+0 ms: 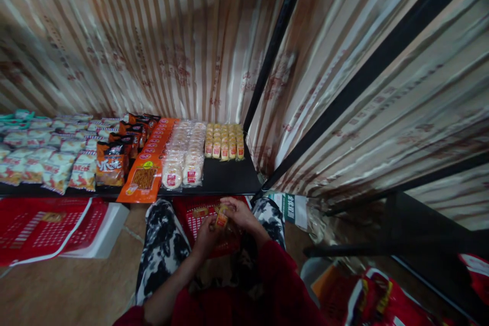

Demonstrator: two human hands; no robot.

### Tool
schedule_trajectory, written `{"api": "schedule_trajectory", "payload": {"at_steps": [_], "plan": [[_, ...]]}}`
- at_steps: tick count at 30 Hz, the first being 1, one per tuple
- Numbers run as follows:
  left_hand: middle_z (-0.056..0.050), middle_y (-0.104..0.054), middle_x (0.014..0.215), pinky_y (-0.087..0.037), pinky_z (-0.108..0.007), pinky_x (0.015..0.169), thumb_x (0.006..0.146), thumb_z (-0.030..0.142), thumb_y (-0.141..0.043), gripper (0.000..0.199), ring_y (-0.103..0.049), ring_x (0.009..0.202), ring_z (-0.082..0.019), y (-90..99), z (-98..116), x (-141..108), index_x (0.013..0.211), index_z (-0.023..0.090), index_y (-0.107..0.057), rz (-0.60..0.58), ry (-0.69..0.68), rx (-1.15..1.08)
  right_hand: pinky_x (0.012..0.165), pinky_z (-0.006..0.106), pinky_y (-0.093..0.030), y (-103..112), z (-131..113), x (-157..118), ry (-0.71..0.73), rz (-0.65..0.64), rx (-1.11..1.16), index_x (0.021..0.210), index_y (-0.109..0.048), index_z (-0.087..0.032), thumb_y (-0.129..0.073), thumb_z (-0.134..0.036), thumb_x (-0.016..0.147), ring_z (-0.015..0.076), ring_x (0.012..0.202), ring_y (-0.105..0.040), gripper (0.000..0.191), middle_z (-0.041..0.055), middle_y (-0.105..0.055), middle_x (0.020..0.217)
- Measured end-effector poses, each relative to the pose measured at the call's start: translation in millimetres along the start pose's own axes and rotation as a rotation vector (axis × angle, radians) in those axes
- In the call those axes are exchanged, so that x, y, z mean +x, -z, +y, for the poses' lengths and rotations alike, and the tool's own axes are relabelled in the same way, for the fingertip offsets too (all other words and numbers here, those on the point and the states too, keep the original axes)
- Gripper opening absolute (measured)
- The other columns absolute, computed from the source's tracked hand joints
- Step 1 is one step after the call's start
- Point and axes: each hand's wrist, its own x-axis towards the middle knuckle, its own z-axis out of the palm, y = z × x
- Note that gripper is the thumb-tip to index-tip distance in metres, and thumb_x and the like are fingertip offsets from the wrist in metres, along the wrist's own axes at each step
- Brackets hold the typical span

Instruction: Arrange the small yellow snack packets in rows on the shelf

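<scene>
Over a red basket between my knees, both hands meet around a small yellow-wrapped snack. My left hand has its fingers closed on the snack's lower left side. From the upper right, my right hand holds its top end. Another yellow packet lies in the basket. On the black shelf ahead stand rows of small yellow packets, beside two columns of round white wrapped crackers.
An orange packet, orange-black bags and white snack bags line the shelf's left. A red basket sits at lower left. Black frame bars slope across the right; red packages lie lower right.
</scene>
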Motion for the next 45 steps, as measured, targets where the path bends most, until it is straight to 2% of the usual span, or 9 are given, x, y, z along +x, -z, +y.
{"api": "schedule_trajectory", "payload": {"at_steps": [3,7,10,16,25,30,35,40,45], "plan": [[-0.005,-0.067,0.083,-0.049,-0.031,0.074,0.058,0.014,-0.064,0.022,-0.062,0.078,-0.020,-0.1,9.5,-0.4,0.079,0.017,-0.061,-0.018,-0.071,0.014,0.082,0.031,-0.047,-1.2,-7.5,2.1,0.025,0.007,0.025,0.102,-0.062,-0.016,-0.062,-0.018,0.063,0.0179,0.088,-0.061,0.039,0.0055,-0.066,0.096],[-0.004,-0.066,0.079,-0.050,-0.030,0.068,0.057,0.018,-0.065,0.024,-0.063,0.071,-0.019,-2.5,23.8,-3.7,0.079,0.019,-0.056,-0.058,-0.034,-0.079,0.083,0.031,-0.048,-2.3,-17.2,3.6,0.029,0.028,0.100,0.102,-0.060,-0.017,-0.064,-0.020,0.062,0.0182,0.093,-0.061,0.041,0.0062,-0.065,0.102],[-0.003,-0.066,0.079,-0.050,-0.030,0.070,0.059,0.022,-0.064,0.024,-0.063,0.073,-0.018,-5.8,28.8,-3.5,0.080,0.019,-0.053,-0.059,-0.082,-0.160,0.083,0.032,-0.049,-2.8,-21.5,5.5,0.027,0.050,0.162,0.102,-0.059,-0.019,-0.067,-0.024,0.061,0.0175,0.093,-0.061,0.043,0.0056,-0.064,0.103],[-0.004,-0.066,0.083,-0.050,-0.030,0.072,0.064,0.026,-0.064,0.027,-0.063,0.076,-0.017,-7.5,33.1,6.2,0.085,0.018,-0.050,-0.011,-0.146,-0.196,0.080,0.033,-0.050,-3.5,-19.3,10.0,0.054,0.185,0.171,0.103,-0.059,-0.019,-0.069,-0.028,0.058,0.0155,0.082,-0.062,0.047,0.0045,-0.065,0.094],[-0.007,-0.067,0.088,-0.050,-0.030,0.074,0.065,0.035,-0.068,0.033,-0.064,0.078,-0.017,-13.2,46.3,22.6,0.088,0.015,-0.053,0.032,-0.206,-0.142,0.080,0.035,-0.051,-3.8,-24.0,7.3,0.104,0.095,0.159,0.091,-0.064,-0.018,-0.066,-0.033,0.065,0.0181,0.082,-0.065,0.030,0.0068,-0.070,0.094],[-0.006,-0.065,0.088,-0.050,-0.029,0.075,0.067,0.034,-0.067,0.030,-0.063,0.081,-0.016,-15.8,44.3,32.2,0.089,0.016,-0.057,0.083,-0.250,-0.033,0.081,0.035,-0.050,-4.8,-28.3,9.5,0.113,0.120,0.140,0.091,-0.063,-0.018,-0.063,-0.031,0.066,0.0186,0.082,-0.065,0.028,0.0068,-0.070,0.094],[-0.005,-0.059,0.091,-0.050,-0.029,0.075,0.070,0.023,-0.059,0.024,-0.060,0.081,-0.015,-13.0,49.7,36.4,0.093,0.016,-0.060,0.178,-0.304,0.230,0.078,0.033,-0.051,-2.8,-31.5,14.2,0.142,0.160,0.118,0.091,-0.063,-0.018,-0.062,-0.030,0.069,0.0184,0.081,-0.065,0.026,0.0062,-0.069,0.089],[-0.007,-0.054,0.095,-0.051,-0.030,0.073,0.073,0.018,-0.052,0.030,-0.058,0.075,-0.013,-12.3,57.4,36.4,0.102,0.015,-0.058,0.238,-0.357,0.393,0.077,0.031,-0.050,0.5,-34.3,21.9,0.147,0.193,0.050,0.090,-0.063,-0.018,-0.062,-0.030,0.069,0.0172,0.079,-0.064,0.025,0.0058,-0.069,0.088],[-0.009,-0.052,0.100,-0.051,-0.032,0.076,0.077,0.015,-0.045,0.035,-0.056,0.075,-0.014,-16.2,62.2,34.0,0.111,0.015,-0.054,0.264,-0.491,0.474,0.076,0.030,-0.050,4.2,-34.1,34.9,0.160,0.240,0.009,0.088,-0.063,-0.018,-0.059,-0.027,0.070,0.0161,0.078,-0.063,0.021,0.0051,-0.069,0.087]]}}
